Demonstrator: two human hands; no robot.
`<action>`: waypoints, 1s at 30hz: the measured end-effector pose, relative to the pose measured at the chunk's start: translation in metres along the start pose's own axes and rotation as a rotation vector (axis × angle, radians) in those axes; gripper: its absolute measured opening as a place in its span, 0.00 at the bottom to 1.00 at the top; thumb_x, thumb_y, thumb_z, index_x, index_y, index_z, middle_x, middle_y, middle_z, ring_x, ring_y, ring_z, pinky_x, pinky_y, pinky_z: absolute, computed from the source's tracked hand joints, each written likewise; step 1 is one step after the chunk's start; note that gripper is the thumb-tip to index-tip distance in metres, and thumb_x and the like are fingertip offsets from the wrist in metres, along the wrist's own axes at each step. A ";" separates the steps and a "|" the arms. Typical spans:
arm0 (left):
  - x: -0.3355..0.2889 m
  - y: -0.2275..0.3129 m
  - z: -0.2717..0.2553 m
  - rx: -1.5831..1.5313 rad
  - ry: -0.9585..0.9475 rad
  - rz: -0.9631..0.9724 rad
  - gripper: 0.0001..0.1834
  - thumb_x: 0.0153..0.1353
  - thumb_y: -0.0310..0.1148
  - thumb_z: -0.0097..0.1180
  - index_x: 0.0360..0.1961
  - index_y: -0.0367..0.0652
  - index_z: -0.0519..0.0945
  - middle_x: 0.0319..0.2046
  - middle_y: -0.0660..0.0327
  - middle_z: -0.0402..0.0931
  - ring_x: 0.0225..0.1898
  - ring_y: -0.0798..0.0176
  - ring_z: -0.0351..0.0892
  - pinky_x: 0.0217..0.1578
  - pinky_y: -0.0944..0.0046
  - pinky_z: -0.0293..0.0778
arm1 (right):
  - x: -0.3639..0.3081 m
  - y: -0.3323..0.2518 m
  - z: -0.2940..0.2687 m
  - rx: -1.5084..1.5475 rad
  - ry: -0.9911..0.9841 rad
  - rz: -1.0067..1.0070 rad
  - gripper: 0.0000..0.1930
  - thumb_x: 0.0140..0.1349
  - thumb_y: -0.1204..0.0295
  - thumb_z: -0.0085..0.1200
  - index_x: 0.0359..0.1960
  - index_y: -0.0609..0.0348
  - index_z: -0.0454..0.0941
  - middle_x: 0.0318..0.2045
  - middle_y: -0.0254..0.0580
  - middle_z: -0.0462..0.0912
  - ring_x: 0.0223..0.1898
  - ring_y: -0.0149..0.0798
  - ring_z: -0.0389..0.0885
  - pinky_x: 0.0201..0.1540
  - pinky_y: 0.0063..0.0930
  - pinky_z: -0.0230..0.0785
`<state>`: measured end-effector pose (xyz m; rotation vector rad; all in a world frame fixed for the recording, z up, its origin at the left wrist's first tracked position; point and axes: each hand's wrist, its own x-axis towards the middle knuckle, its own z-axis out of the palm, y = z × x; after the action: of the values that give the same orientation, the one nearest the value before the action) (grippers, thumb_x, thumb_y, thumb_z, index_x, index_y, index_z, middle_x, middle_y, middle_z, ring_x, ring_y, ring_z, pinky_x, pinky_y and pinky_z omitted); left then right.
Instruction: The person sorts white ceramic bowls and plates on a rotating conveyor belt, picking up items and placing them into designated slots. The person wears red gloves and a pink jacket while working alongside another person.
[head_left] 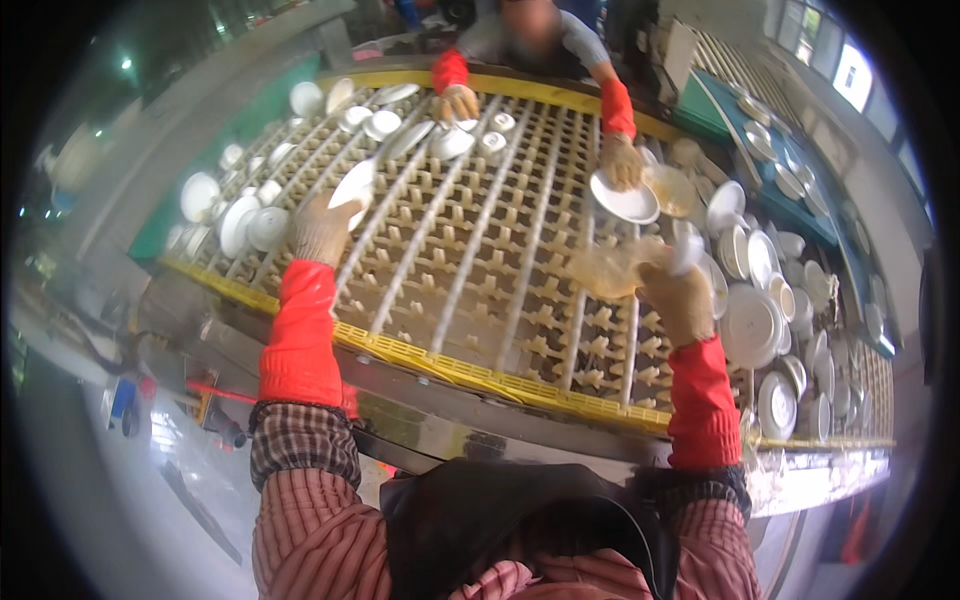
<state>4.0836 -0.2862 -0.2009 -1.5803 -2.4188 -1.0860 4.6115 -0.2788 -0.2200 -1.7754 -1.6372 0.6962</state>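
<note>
The left hand [325, 228], in a tan glove, is closed on the rim of a white plate [353, 187]. The plate is tilted up on edge just beyond the fingers, over the left part of the pegged conveyor [482, 275]. The thumb and fingers look nearly shut, with the rim between them.

The right hand [676, 295], gloved alike, is over the right part of the conveyor, its fingers curled round a small white piece [687, 253]. Blur hides whether that is a cup or a bowl. Just left of this hand is a tan, see-through film [605, 268], also blurred; whether the fingers touch it I cannot tell.

Both forearms wear red sleeves [300, 320]. Near the left hand, white dishes [237, 226] stand tilted among the pegs. Right of the right hand, a crowded pile of dishes [752, 325] leans together, some overlapping.

On the far side is a co-worker, also in gloves and red sleeves. The co-worker's hand at the left [458, 103] touches a small dish [453, 145]; the one at the right [622, 162] grips a wide bowl [626, 201]. Yellow edging [440, 368] runs along the conveyor's near side.
</note>
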 end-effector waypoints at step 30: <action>-0.233 0.240 0.110 -0.167 -0.655 1.127 0.29 0.60 0.35 0.79 0.63 0.43 0.87 0.61 0.49 0.88 0.68 0.38 0.82 0.77 0.42 0.72 | -0.361 0.235 -0.242 0.305 0.960 0.059 0.24 0.76 0.69 0.69 0.67 0.72 0.81 0.66 0.50 0.85 0.64 0.37 0.86 0.66 0.40 0.84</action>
<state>4.4256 -0.3500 -0.2516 -3.0469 -1.0978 -0.5572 4.9129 -0.6691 -0.2424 -1.5510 -0.7796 0.0476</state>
